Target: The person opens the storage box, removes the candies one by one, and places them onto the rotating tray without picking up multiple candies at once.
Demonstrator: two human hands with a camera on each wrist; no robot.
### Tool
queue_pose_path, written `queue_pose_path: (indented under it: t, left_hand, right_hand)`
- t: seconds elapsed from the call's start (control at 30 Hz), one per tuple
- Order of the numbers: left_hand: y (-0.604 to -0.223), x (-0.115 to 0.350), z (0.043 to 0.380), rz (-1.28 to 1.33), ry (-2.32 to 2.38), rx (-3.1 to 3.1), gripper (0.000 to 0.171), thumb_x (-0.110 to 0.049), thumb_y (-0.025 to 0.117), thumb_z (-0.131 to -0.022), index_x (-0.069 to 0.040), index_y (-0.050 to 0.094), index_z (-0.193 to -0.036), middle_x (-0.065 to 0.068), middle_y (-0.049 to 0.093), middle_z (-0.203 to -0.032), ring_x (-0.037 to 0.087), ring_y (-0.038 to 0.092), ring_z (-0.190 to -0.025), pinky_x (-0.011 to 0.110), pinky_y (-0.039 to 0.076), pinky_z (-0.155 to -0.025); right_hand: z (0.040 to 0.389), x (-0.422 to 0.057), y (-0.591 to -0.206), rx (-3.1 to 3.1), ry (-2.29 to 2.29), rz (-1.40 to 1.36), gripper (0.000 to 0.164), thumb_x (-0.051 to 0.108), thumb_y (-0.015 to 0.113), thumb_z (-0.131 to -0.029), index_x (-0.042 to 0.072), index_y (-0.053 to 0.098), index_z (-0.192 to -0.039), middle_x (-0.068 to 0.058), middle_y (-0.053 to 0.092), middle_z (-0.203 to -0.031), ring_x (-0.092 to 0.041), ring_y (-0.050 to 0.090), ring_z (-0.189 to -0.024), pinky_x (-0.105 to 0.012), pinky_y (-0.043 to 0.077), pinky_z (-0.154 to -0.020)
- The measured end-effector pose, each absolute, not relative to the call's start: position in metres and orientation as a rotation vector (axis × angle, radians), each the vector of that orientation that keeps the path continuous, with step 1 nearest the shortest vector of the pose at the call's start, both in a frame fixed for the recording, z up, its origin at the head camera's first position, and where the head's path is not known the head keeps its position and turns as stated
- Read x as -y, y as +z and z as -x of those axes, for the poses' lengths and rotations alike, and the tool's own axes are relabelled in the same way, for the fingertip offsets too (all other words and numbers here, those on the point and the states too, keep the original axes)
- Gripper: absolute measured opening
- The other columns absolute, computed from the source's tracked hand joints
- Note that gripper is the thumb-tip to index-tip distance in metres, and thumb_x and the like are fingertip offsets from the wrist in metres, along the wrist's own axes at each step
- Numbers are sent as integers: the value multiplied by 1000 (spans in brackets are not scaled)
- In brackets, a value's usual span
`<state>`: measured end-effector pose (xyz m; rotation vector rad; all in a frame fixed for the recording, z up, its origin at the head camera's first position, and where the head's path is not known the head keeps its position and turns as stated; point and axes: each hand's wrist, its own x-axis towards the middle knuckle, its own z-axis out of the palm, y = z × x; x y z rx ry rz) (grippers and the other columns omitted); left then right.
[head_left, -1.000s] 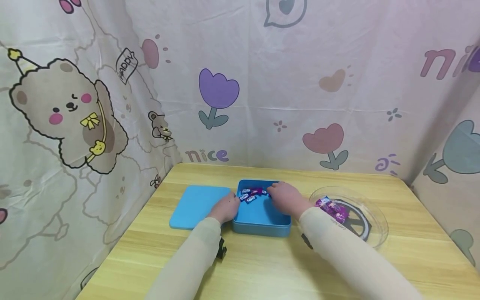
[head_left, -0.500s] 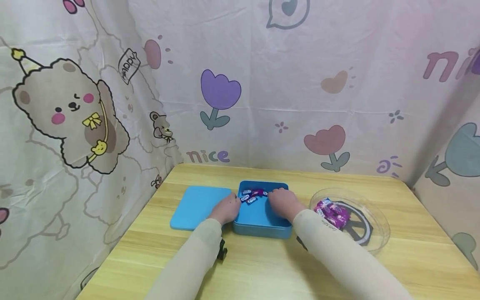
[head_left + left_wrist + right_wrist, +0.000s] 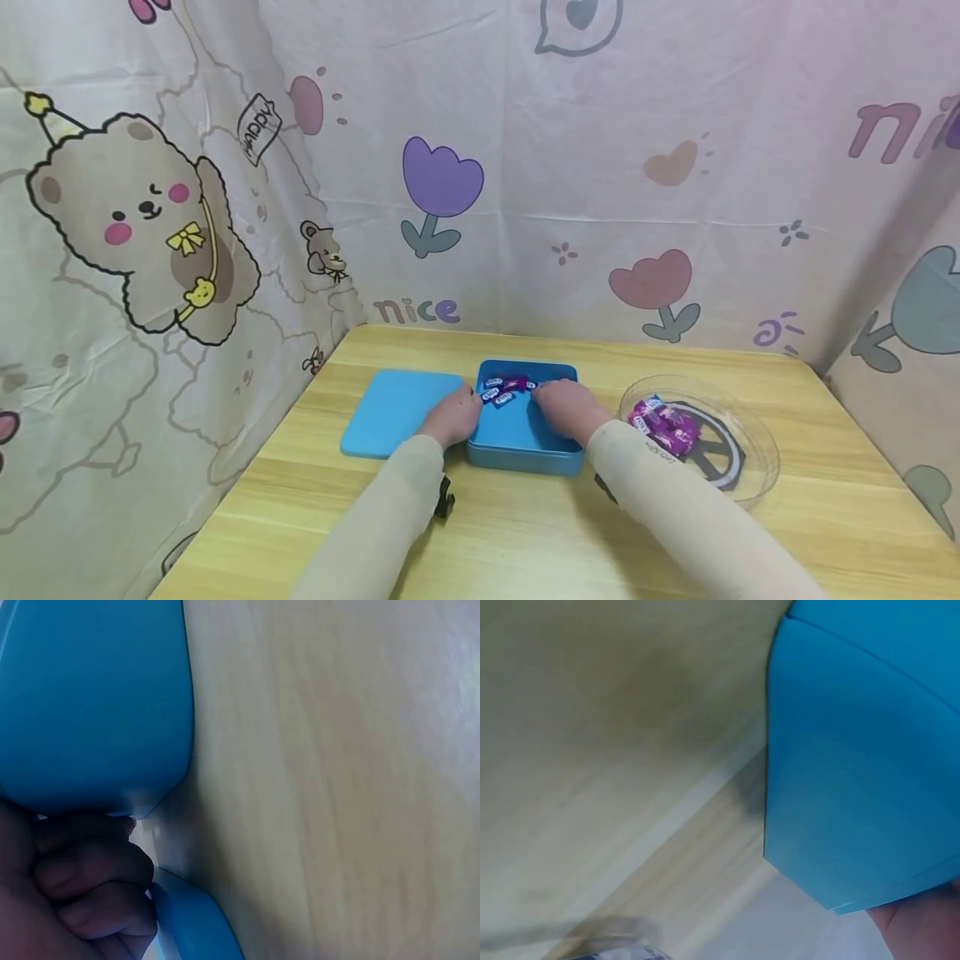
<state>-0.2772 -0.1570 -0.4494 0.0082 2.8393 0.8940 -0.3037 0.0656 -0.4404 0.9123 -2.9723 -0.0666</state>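
Observation:
A shallow blue box stands uncovered on the table, with several small candies in purple and blue wrappers at its back left. My left hand grips the box's left rim. In the left wrist view its curled fingers lie against the box's outer wall. My right hand reaches over the right rim, its fingertips low inside beside the rightmost candy. Whether they pinch a candy is hidden under the hand. The right wrist view shows mostly the box's outside wall.
A flat blue lid lies to the left of the box. On the right, a round clear tray holds more purple-wrapped candies. The wooden table ends at a patterned cloth hung behind it.
My right hand has moved from the box's back right lower and nearer inside the box, then slightly left toward the candies. The left hand stays at the left rim.

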Motion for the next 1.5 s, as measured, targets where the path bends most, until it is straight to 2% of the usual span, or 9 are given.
queue_pose_path:
  t: [0.37, 0.6, 0.8, 0.97, 1.23, 1.5]
  left_hand:
    - [-448, 156, 278, 15, 901, -2831, 52, -33, 30, -109, 0, 43, -146, 15, 57, -132, 29, 53, -99, 48, 46, -90]
    - [-447, 157, 275, 9, 902, -2837, 53, -33, 29, -109, 1, 43, -147, 16, 55, -138, 29, 53, -103, 50, 46, -96]
    - [-448, 158, 276, 4, 904, -2839, 54, -33, 29, -108, 0, 41, -149, 18, 51, -145, 30, 53, -107, 52, 44, -101]
    - [-450, 156, 275, -3, 907, -2841, 55, -33, 29, -108, 1, 41, -150, 18, 49, -148, 30, 53, -113, 54, 40, -107]
    - [-450, 156, 274, 11, 899, -2838, 55, -34, 30, -109, 1, 41, -149, 17, 52, -143, 30, 53, -106, 52, 44, -102]
    - [-449, 155, 274, -5, 880, -2864, 53, -33, 30, -109, 2, 43, -147, 18, 52, -144, 30, 54, -109, 53, 43, -104]
  right_hand:
    - [294, -71, -438, 3037, 48, -955, 29, 21, 68, -99, 15, 71, -126, -4, 71, -117, -26, 65, -112, -45, 51, -99]
    - [282, -71, -430, 3103, -3, -1017, 27, 18, 66, -100, 16, 72, -126, -3, 71, -116, -25, 65, -113, -47, 49, -102]
    - [273, -68, -425, 3104, 12, -1035, 21, 17, 63, -102, 15, 73, -120, -2, 72, -113, -23, 66, -112, -43, 50, -101]
    - [274, -68, -430, 3056, -58, -1062, 18, 17, 64, -101, 15, 74, -116, -1, 72, -108, -21, 67, -106, -41, 52, -98]
    - [278, -67, -436, 2996, -29, -1111, 17, 18, 70, -97, 15, 76, -113, -1, 73, -103, -20, 68, -98, -40, 54, -95]
    - [279, -69, -436, 3011, 66, -1082, 15, 18, 69, -98, 15, 76, -112, 1, 72, -100, -19, 67, -94, -41, 55, -93]
